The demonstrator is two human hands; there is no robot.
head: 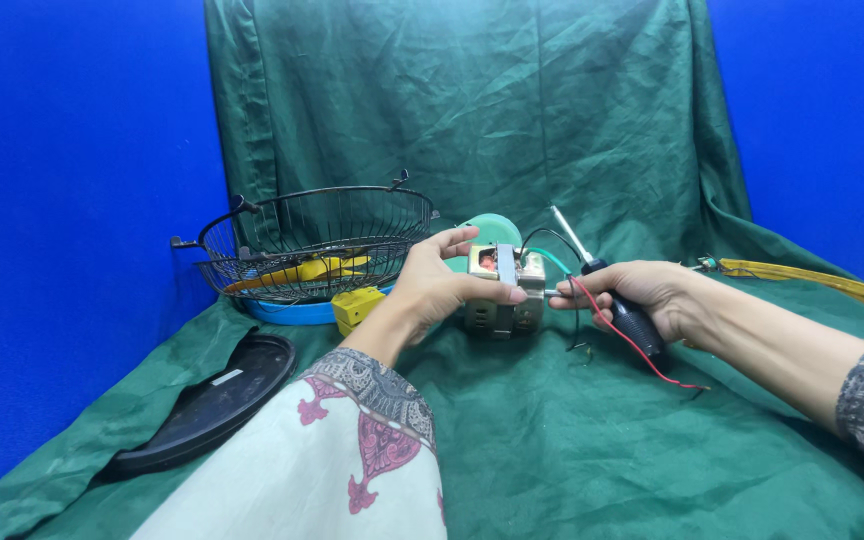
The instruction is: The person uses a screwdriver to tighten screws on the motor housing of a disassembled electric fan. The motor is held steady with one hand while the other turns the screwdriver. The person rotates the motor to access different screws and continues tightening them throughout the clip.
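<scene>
Left hand [437, 290] grips the motor [502, 290], right hand [642, 295] clasps a screwdriver [617, 300] — wire basket [317, 245] holds yellow blades [302, 272].

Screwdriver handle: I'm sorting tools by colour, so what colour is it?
Black, seen in the head view; the right hand holds the screwdriver handle.

Green cloth [552, 450] bears motor [500, 290], wire basket [317, 240], black oval cover [207, 400].

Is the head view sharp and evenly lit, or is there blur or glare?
Head view: even, soft light, no strong glare; the left hand, the motor and the right hand are sharp; the near sleeve at the bottom edge is slightly soft.
</scene>
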